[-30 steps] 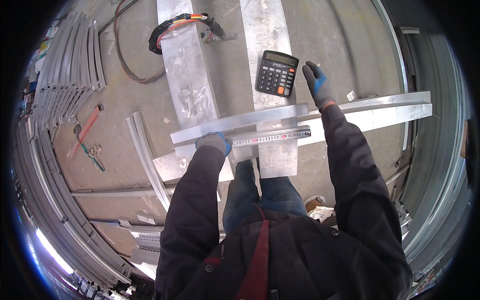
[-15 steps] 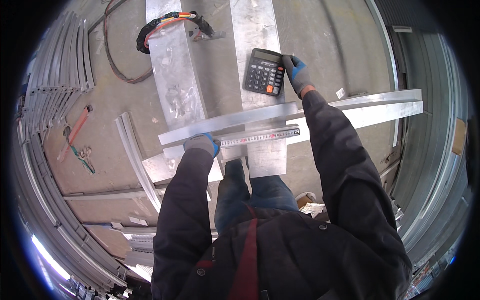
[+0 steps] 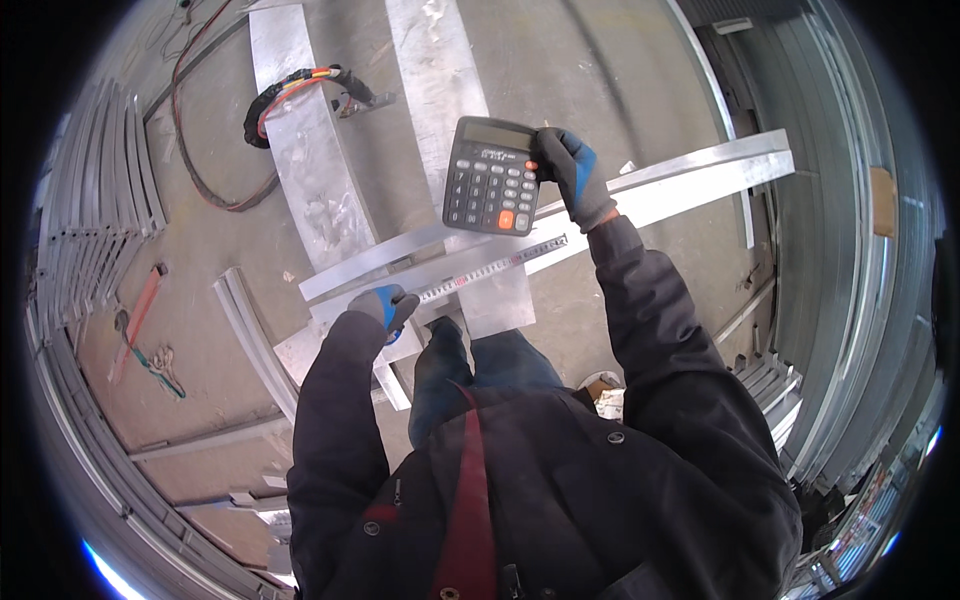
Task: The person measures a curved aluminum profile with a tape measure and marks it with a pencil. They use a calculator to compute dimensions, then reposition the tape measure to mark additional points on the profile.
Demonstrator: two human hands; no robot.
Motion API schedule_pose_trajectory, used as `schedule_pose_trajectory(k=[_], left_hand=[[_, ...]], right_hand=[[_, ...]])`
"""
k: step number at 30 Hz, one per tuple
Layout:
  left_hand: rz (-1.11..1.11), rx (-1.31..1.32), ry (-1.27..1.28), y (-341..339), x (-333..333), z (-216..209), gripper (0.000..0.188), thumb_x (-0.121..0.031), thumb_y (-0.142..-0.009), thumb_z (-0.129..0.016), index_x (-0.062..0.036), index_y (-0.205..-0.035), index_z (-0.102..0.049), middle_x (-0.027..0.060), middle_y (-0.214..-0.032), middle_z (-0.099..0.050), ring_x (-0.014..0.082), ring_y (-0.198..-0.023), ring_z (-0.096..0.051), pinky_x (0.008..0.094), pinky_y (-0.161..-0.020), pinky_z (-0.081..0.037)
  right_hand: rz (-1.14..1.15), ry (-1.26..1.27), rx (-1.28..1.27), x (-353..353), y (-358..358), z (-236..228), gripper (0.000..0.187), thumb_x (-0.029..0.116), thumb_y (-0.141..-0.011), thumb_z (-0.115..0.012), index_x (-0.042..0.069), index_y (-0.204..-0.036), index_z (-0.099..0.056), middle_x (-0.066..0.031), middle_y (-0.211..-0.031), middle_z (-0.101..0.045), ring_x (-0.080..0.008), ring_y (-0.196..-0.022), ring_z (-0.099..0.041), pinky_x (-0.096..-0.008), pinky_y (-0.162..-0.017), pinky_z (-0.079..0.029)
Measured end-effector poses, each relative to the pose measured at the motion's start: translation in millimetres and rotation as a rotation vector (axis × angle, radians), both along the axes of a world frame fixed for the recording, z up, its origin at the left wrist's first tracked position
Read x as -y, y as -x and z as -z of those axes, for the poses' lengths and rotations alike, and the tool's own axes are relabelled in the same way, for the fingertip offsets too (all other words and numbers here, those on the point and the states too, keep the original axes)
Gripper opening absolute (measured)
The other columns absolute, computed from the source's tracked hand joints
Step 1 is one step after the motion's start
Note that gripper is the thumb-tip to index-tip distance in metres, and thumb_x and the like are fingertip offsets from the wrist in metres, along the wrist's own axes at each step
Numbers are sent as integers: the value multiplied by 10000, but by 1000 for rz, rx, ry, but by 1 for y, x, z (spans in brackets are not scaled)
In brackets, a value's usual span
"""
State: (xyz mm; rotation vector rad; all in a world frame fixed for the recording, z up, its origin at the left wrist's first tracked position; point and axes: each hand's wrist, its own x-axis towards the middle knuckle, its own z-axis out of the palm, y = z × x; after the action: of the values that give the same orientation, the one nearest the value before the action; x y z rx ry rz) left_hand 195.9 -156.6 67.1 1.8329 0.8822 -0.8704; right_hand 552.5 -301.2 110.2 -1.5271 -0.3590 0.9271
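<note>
Aluminium profile (image 3: pixel 690 180) under our tape measure (image 3: pixel 490 270): left hand (image 3: pixel 385 305) closed, pinning it; right hand (image 3: pixel 568 170) grips the calculator (image 3: pixel 492 175). Measuring step; keying likely calls for a free finger.

Your right hand (image 3: pixel 568 172) covers the calculator's (image 3: pixel 490 176) right edge; its key markings and display are too small to read. Your left hand (image 3: pixel 385 306) hides the near end of the tape measure (image 3: pixel 495 267); the tape's marks are unreadable. Your knees block the metal profile (image 3: pixel 640 190) below them.
</note>
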Motion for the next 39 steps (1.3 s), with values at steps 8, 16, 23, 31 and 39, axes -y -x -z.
schedule_pose_trajectory(k=[8,16,23,31,39], left_hand=[[-819,150,590,65,48,1,442,-427,-1035,-657,2,-1130,-702,36,-783,-617,158,-685,-615,315,-624,-485],[-1221,420,889,156,87,-32,676,-539,-1011,-674,46,-1340,-597,75,-905,-660,204,-753,-674,355,-700,-588],[-1222,553,759,201,106,-73,539,-457,-1046,-622,23,-1289,-648,128,-983,-705,224,-790,-704,356,-687,-593],[-1293,724,918,212,114,-106,533,-438,-1034,-633,25,-1298,-650,141,-1040,-722,244,-833,-729,380,-727,-622],[-1365,779,1088,216,113,-117,587,-450,-1076,-593,-1,-1452,-554,119,-1028,-710,222,-832,-714,372,-718,-614]], right_hand=[[13,52,-22,53,59,-109,423,379,-1084,-611,-14,-1210,-703,-49,-1033,-716,-113,-907,-667,-289,-787,-558],[-85,87,-48,58,150,-142,402,400,-1098,-585,14,-1140,-691,4,-922,-637,-96,-807,-595,-272,-734,-515],[-213,75,-76,40,204,-145,411,400,-1106,-573,7,-1141,-691,-27,-944,-672,-105,-830,-642,-282,-746,-565],[-297,38,-61,29,238,-152,389,383,-1099,-584,10,-1120,-693,-18,-903,-663,-98,-774,-631,-267,-705,-553],[-296,25,-80,39,259,-147,359,373,-1093,-599,27,-1125,-689,-2,-902,-644,-97,-779,-621,-269,-700,-551]])
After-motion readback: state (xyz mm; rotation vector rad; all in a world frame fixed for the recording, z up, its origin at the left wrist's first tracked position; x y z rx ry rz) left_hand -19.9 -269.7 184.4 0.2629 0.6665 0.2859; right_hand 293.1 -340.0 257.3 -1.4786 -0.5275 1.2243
